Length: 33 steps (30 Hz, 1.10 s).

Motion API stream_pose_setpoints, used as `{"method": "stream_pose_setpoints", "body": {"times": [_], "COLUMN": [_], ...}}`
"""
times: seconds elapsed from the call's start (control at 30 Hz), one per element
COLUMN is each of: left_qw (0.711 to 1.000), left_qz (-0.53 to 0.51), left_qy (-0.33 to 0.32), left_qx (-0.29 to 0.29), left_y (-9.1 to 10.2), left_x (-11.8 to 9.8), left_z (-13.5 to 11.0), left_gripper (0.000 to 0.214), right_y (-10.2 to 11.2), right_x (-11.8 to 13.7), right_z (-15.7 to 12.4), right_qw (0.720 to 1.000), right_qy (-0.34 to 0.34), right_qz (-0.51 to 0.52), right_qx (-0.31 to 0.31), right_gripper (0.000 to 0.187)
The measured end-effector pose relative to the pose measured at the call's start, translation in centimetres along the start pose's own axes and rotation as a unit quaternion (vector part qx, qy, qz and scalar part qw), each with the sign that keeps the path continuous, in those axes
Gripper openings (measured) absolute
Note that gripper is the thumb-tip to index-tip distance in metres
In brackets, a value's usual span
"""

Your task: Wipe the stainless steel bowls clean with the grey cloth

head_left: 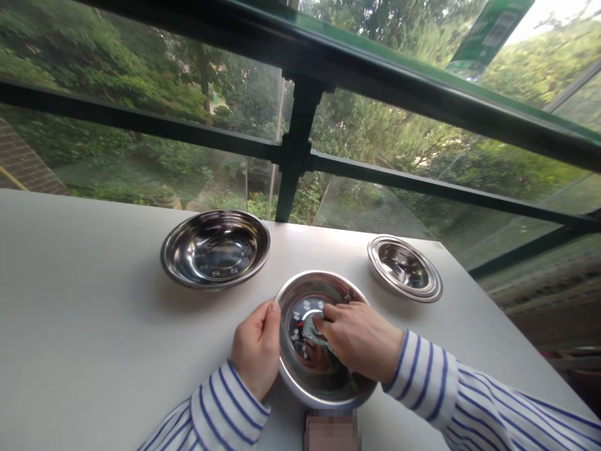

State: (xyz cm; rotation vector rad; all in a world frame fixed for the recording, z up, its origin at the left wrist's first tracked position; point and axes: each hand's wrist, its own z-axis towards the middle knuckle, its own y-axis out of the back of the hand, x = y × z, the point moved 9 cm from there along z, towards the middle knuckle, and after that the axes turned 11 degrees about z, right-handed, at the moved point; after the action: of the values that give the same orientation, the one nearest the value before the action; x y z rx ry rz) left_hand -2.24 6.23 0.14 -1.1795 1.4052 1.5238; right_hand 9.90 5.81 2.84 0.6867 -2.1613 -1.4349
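Note:
A shiny steel bowl (340,391) is in front of me at the near edge of the white table, its inside facing me. My left hand (258,344) grips its left rim, thumb on top and fingers hidden behind the wall. Inside the bowl, my right hand (359,335) is closed on a crumpled grey-green cloth (312,332), which lies against the bottom. Much of the cloth is covered by the fingers. Reflections of the hand and cloth show in the polished metal.
A wide steel bowl (216,250) stands at the back left of the white table (84,300). To the back right is a smaller steel bowl (404,268) with a doubled rim, perhaps two nested. Dark railings (295,125) with glass panels run behind the table.

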Motion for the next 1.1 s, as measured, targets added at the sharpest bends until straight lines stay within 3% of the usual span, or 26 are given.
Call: {"method": "stream_pose_setpoints", "body": {"times": [0.4,0.5,0.63,0.7,0.87,0.97,1.1], "left_qw": [0.999,1.0,0.999,0.999,0.999,0.999,1.0], "left_qz": [0.026,0.024,0.025,0.025,0.03,0.027,0.014], "left_qy": [0.022,0.017,0.017,0.012,-0.005,-0.004,0.0], "left_qx": [0.002,-0.004,-0.022,-0.025,-0.019,-0.021,-0.013], "left_y": [0.5,0.5,0.8,0.9,0.8,0.7,0.3], "left_x": [0.4,0.5,0.7,0.6,0.3,0.2,0.1], "left_z": [-0.3,-0.1,0.0,0.1,0.3,0.3,0.4], "left_gripper": [0.035,0.035,0.034,0.033,0.032,0.032,0.032], "right_y": [0.0,0.6,0.3,0.2,0.6,0.5,0.1], "right_x": [-1.3,0.2,3.4,4.0,1.6,-0.6,-1.6], "right_z": [1.7,2.4,2.0,1.7,2.3,2.4,2.3], "right_qw": [0.996,0.997,0.994,0.991,0.998,0.998,0.997], "right_qy": [-0.077,-0.027,0.092,0.116,0.023,-0.04,-0.07], "right_qz": [0.023,0.035,0.054,0.058,0.02,-0.007,-0.01], "right_qx": [-0.047,-0.059,-0.023,-0.015,-0.057,-0.05,-0.038], "right_gripper": [0.022,0.024,0.024,0.025,0.024,0.022,0.022]}}
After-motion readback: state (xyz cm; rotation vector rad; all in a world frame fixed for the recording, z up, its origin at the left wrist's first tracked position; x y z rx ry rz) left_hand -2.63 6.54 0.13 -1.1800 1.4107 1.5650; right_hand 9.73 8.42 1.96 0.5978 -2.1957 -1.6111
